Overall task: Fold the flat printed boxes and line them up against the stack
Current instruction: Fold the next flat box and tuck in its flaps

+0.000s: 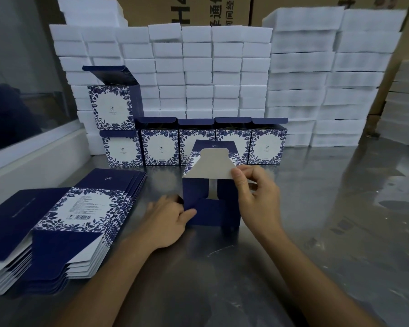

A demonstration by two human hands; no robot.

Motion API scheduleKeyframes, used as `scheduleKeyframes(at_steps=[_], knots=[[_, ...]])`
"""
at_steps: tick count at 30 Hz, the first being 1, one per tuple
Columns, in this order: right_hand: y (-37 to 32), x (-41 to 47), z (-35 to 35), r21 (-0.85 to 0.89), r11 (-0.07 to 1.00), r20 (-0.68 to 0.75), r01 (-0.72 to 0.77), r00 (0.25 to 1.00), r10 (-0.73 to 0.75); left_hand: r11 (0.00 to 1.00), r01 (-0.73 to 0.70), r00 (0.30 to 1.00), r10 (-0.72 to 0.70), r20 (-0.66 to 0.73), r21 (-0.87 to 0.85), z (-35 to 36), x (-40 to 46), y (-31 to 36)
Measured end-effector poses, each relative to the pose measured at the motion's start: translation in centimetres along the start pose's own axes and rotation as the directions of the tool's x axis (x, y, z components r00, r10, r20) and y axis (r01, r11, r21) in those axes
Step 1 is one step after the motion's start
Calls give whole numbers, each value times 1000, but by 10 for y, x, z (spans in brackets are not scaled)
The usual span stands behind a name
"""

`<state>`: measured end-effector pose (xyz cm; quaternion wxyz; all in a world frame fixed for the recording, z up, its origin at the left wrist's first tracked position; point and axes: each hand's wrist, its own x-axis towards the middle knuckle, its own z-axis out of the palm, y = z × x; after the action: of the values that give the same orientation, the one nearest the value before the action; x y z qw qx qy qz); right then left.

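A half-formed navy box (213, 208) stands on the steel table (340, 220), its end flaps facing me. My left hand (168, 220) grips its lower left corner, thumb on the bottom flap. My right hand (255, 192) pinches the corner of its grey-backed upper flap (210, 166). At the left lies a pile of flat printed boxes (57, 227). Several folded blue-and-white boxes (196, 145) stand in a row against the stack of white foam blocks (198, 74); one more (113, 107) sits on top of the leftmost.
Taller white foam stacks (328, 79) rise at the back right, with brown cartons (187, 10) behind them. A glass partition and white ledge (28, 152) border the table on the left.
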<state>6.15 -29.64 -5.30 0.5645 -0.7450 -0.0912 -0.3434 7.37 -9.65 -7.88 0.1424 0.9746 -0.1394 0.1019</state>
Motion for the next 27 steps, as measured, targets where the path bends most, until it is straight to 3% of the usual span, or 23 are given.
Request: scheduleKeyframes(at_steps=[4,5,6,8,9,11,14,16,18,22,27], knots=[[1,1,0,13,1000,9,4,1000,-4,997,6,999,-10,54,72,1,4,-3],[1,1,-1,37,999,10,3,1000,-3,1000,9,998,-10,56,9,1,3,-3],[1,1,-2,69,998,9,0,1000,-1,989,30,999,-24,42,-145,-1,1,-3],[3,2,-4,145,989,1,-20,1000,21,826,47,994,-95,-56,-562,-6,-6,2],[4,2,-5,166,985,6,-39,999,39,726,31,984,-144,-108,-687,-6,-7,3],[6,3,-5,160,985,41,-58,998,53,660,6,947,-245,-207,-752,-5,-5,4],[5,3,-3,131,989,81,-62,995,52,668,-166,902,-195,-385,-726,-7,-2,8],[4,1,-3,39,999,67,15,998,-18,747,-235,882,-106,-459,-622,-8,0,13],[6,0,-1,-100,984,41,151,988,-147,847,-296,812,-20,-584,-441,-3,0,16],[6,-3,4,-319,879,66,354,934,-352,936,-246,705,-6,-709,-252,-1,0,28],[-9,-16,28,-463,777,139,426,901,-411,970,-187,676,14,-737,-153,-1,-4,37]])
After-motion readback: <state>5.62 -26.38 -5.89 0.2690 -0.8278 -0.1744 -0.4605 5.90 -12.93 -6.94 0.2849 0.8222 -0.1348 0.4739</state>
